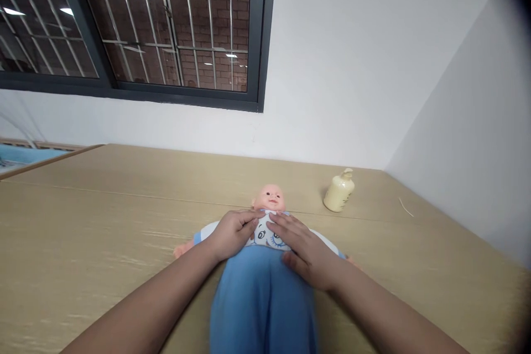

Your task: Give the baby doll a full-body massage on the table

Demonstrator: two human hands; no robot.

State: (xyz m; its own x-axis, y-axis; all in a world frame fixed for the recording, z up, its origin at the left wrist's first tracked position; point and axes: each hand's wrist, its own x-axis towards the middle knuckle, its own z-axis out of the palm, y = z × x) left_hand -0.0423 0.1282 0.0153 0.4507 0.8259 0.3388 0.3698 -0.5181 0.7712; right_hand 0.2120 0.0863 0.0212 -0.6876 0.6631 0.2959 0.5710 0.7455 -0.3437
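Baby doll (269, 197) lies on its back mid-counter (103, 221), head toward the far wall, feet toward the camera. It wears blue trousers and a white top with a blue eye print. Left hand (231, 232) rests on the doll's chest, fingers curled loosely onto the top's fabric near the collar; can't tell if that grip actually pinches cloth. Right hand (305, 249) lies flat, fingers spread and open, over the chest and upper trousers, holding nothing. Both hands touch the doll, nearly meeting at the collar. Forearms cover the doll's sides; one doll hand shows at left. Cream pump bottle (339, 191) stands upright to the right of the head, near, not touching. Barred window (166, 27) above the far wall.
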